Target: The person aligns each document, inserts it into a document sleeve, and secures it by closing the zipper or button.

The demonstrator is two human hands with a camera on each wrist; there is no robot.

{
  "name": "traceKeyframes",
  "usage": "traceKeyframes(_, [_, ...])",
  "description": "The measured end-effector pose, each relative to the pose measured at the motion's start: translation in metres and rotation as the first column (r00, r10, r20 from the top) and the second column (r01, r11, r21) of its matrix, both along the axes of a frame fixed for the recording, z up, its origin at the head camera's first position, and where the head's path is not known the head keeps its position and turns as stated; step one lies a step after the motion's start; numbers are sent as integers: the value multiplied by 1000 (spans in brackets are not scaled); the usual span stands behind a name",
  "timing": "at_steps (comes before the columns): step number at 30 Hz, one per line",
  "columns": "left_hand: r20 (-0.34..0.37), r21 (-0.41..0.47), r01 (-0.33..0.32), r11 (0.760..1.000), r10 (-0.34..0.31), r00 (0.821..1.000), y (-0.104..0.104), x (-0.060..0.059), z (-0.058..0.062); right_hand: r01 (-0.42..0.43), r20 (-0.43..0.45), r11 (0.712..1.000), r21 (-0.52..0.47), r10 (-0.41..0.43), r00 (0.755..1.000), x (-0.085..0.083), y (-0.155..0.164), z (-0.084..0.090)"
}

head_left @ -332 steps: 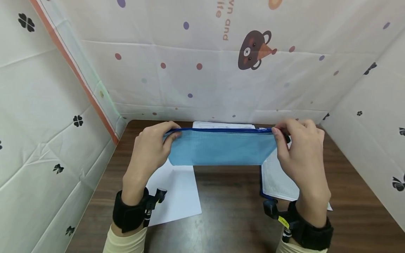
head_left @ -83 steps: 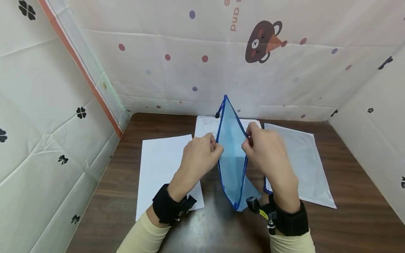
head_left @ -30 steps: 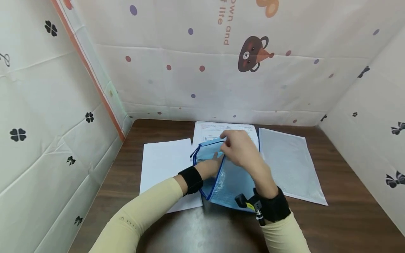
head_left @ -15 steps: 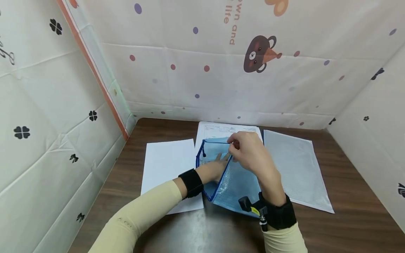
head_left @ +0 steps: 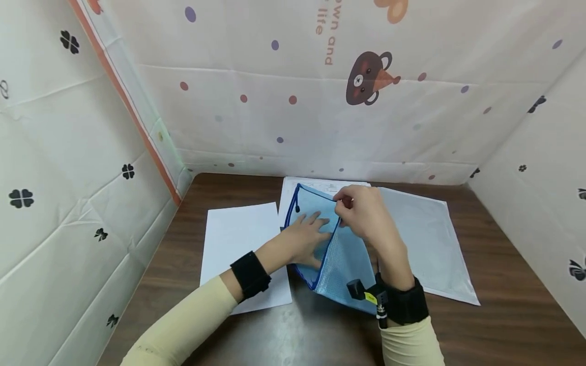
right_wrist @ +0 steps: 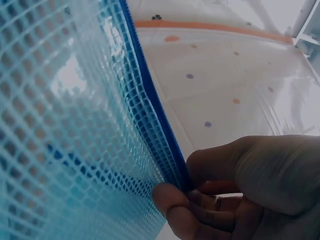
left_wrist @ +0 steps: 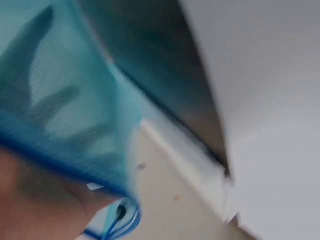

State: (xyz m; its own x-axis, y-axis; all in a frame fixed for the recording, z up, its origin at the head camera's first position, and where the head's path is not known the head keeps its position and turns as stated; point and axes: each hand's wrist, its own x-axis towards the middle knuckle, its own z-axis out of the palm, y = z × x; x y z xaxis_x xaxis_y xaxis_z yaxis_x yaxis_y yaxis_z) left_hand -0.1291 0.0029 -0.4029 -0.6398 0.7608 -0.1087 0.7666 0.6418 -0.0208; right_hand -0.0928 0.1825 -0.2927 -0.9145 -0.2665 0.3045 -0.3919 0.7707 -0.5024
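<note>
A blue mesh zipper pouch (head_left: 348,269) stands with its mouth spread apart in the middle of the table. My right hand (head_left: 366,213) pinches the zippered edge of that mouth between thumb and fingers, also plain in the right wrist view, where the mesh grid (right_wrist: 90,115) fills the left side. Fingers spread, my left hand (head_left: 302,239) reaches into the mouth. Its shape shows dark through the blue material in the left wrist view, which is blurred. From the far corner of the mouth hangs a dark zipper pull (head_left: 297,209).
A blank white sheet (head_left: 238,244) lies on the left of the wooden table (head_left: 462,330). Printed papers (head_left: 320,184) lie behind the pouch, partly hidden by it. On the right rests a pale mesh pouch (head_left: 426,239). Printed cloth walls (head_left: 220,127) enclose the table.
Earlier both hands held the closed pouch flat by its ends, then pulled its mouth apart. My left hand went deeper inside and has now drawn back a little; my right hand keeps its pinch.
</note>
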Motion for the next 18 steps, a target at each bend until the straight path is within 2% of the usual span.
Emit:
traceKeyframes(4, [-6, 41, -85, 995, 86, 996, -15, 14, 22, 33, -25, 999, -22, -34, 999, 0, 8, 1])
traceKeyframes(7, [-60, 52, -137, 989, 140, 988, -24, 18, 28, 64, -75, 998, -28, -66, 995, 1, 10, 5])
traceKeyframes(9, [-102, 58, -143, 988, 148, 984, -26, 16, 22, 81, -106, 996, -33, -84, 991, 3, 10, 6])
traceKeyframes(12, [-133, 75, -121, 990, 131, 983, -25, 7, 2, 85, -144, 996, -30, -88, 986, 3, 7, 5])
traceKeyframes(15, [-113, 97, -95, 991, 106, 988, -21, -2, -23, 74, -166, 997, 6, -72, 983, -1, 0, -1])
traceKeyframes(18, [-71, 98, -91, 991, 99, 993, -15, -8, -35, 68, -164, 996, 56, -58, 985, -7, -4, -8])
